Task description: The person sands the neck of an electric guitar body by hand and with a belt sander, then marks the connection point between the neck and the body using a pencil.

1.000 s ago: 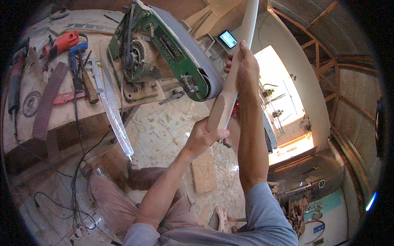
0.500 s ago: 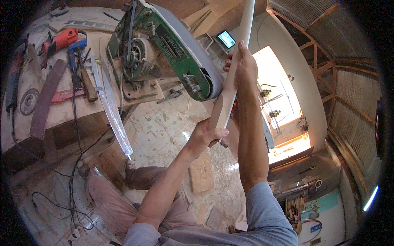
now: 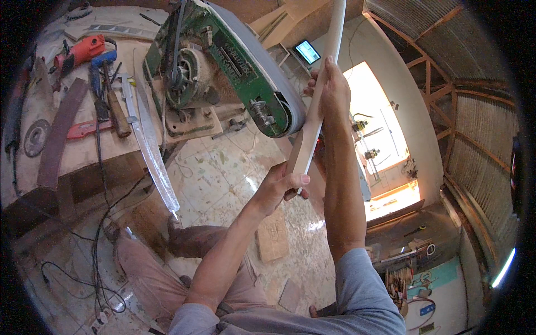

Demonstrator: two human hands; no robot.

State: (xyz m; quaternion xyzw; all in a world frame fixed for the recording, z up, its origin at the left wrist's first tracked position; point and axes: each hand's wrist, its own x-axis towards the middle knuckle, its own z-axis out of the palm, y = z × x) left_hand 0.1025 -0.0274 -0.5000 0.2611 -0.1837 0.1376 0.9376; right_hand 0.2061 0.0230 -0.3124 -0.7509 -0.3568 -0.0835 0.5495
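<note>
A long pale wooden piece (image 3: 306,142) slants up from my left hand past the rounded end of the green belt sander (image 3: 237,70). Its near face lies against or very close to the grey sanding belt (image 3: 294,109); actual contact cannot be made out. My left hand (image 3: 277,187) is closed round the piece's lower end, thumb laid across it. Farther up, my right hand (image 3: 333,92) grips the same piece, its fingers wrapping behind. The wood's far end runs out of the top of the picture.
On the bench (image 3: 103,148) at left lie a red power tool (image 3: 84,51), a hammer (image 3: 119,114), a caliper (image 3: 130,103), a brown abrasive strip (image 3: 60,134) and a disc (image 3: 37,138). Black cords (image 3: 99,245) hang to the floor. A wooden block (image 3: 272,239) lies below my hands.
The lower part of the wooden piece sits slightly closer to the belt's rounded end. Both hands keep their grips almost in place. The view has shifted a little.
</note>
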